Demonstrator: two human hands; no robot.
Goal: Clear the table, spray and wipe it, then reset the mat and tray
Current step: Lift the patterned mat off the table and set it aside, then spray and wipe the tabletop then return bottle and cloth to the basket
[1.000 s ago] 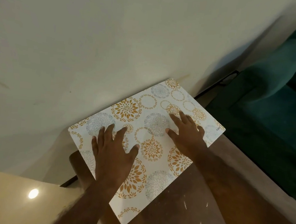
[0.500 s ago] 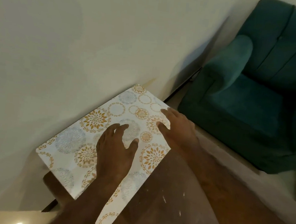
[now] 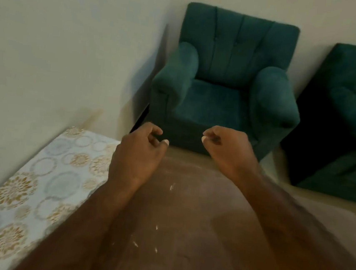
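mat: patterned sheet point(image 3: 38, 178) lies flat on the tabletop point(image 3: 186, 222), along its left side by the wall; my left forearm crosses its near edge
mat handling: reads as thin, light and flexible; probably slick on the wood, so it would slide rather than lift cleanly. Judgement only
mat grip: take it at an edge or corner, pinch from the side; far corner near the wall looks free
left hand: point(image 3: 137, 156) loosely curled, fingers half closed, holding nothing, raised above the right edge of the mat
right hand: point(image 3: 228, 149) loosely curled too, empty, over the far edge of the tabletop, well apart from the mat
tabletop: brown wood, a few pale specks on it
tray: not in view, can't place it
background: green armchair point(image 3: 225, 83) past the table end, a second one at right
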